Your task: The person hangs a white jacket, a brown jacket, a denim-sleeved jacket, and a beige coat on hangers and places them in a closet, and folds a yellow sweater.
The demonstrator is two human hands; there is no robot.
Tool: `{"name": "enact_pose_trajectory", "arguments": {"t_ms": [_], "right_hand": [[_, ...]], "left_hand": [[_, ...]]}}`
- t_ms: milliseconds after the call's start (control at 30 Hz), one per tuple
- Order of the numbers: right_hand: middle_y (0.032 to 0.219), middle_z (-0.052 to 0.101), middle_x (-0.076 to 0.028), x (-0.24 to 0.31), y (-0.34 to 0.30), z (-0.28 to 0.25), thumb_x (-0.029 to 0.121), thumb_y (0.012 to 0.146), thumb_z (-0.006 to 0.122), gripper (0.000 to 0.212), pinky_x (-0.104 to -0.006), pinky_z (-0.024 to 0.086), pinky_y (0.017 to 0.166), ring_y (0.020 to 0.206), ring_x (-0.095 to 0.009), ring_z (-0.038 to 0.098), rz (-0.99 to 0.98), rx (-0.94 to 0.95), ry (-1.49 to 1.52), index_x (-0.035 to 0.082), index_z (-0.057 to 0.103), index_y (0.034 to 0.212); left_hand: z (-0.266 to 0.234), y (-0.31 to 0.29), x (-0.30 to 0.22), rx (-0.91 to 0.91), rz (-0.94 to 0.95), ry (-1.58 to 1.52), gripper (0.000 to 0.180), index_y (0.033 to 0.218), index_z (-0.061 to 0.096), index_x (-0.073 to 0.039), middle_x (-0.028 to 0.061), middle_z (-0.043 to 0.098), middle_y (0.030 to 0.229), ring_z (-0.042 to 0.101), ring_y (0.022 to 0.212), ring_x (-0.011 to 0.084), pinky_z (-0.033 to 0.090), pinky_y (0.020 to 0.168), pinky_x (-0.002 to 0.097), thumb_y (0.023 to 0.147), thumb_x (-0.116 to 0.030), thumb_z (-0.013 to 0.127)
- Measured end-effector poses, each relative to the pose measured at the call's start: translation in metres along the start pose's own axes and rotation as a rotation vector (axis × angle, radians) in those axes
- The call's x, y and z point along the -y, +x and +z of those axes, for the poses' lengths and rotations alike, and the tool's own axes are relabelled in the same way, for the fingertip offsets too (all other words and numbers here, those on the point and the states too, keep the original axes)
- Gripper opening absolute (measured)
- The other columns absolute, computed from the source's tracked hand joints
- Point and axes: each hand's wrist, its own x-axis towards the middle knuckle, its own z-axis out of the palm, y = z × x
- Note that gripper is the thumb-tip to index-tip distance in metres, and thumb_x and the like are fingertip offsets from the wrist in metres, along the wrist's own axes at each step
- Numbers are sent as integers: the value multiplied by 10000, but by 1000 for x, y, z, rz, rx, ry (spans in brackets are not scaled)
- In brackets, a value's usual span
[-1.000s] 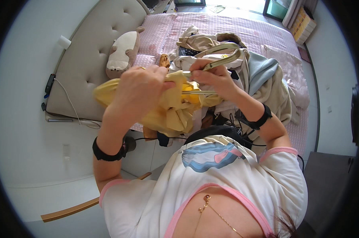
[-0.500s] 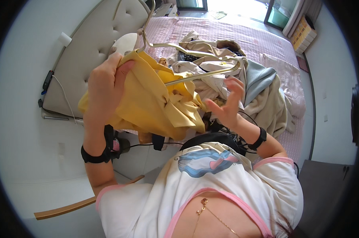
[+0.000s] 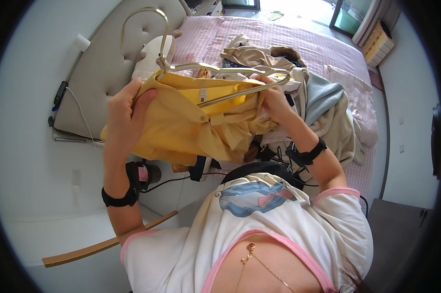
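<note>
I see the yellow garment (image 3: 174,115) partly around the gold hanger (image 3: 230,70). At the hanger's left, the left hand (image 3: 125,112) grips it, thumb against fingers; at the right, the right hand (image 3: 276,101) pinches it, fingertips partly hidden.

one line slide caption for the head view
Both hands hold a yellow garment, a metal hanger partly inside it, in front of clothes piled on a bed.
</note>
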Motion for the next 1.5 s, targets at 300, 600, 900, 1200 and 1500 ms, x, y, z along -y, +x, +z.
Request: {"name": "enact_pose_trajectory", "arguments": {"t_ms": [300,600,900,1200,1500], "right_hand": [[970,573,-78,43,-23,4,6,821,491,261,-249,479,731,860,-132,573,46,74,21,4,482,1082],[1060,538,-125,54,-38,4,168,833,458,296,-366,420,848,935,-222,551,145,227,582,-1,484,1074],[971,570,-87,64,-50,10,123,859,497,239,-294,454,816,922,-158,554,48,249,365,5,471,1065],[799,560,-28,40,-35,12,-37,716,563,172,-195,419,651,707,-79,512,-303,-157,-422,20,532,876],[742,563,-72,39,-51,50,24,657,621,298,-272,440,617,714,-162,559,-671,-319,-875,56,512,932]], "left_hand": [[-7,-10,26,-26,47,63,111,762,487,-9,59,381,575,327,520,127,303,476,250,826,-88,532],[4,-12,36,-50,0,-10,130,767,488,-23,41,382,575,328,531,104,314,489,235,843,-122,522],[7,-17,47,-36,-32,-30,117,793,503,-18,27,401,583,338,551,85,325,499,226,842,-122,520],[28,-20,26,-3,97,68,117,796,507,-33,84,484,684,462,572,225,392,533,315,807,-138,556],[68,-16,36,-202,60,638,80,820,479,-89,91,480,723,530,682,310,422,555,397,785,-120,544]]}}
